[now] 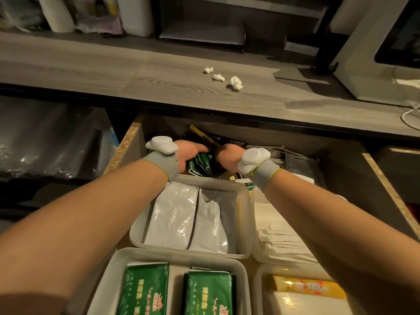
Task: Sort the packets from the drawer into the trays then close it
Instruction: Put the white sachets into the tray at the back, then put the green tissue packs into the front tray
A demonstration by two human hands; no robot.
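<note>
Both my hands reach into the back of the open drawer (384,178). My left hand (188,152) grips a bunch of green packets (201,163) there. My right hand (228,156) is curled over dark packets beside them; its fingers are hidden. Nearer me, a grey tray (246,214) holds two silver-white packets (181,214). In front of it a tray (111,276) holds green packets (210,294) in two stacks. To the right, one tray (256,223) holds white sachets (286,239), another (258,289) a yellow packet (309,288).
A wooden counter (113,71) runs above the drawer, with three crumpled paper balls (236,83) on it. A white appliance (375,60) stands at the right, with a white cable (410,117). Dark plastic-wrapped items (45,142) fill the left shelf.
</note>
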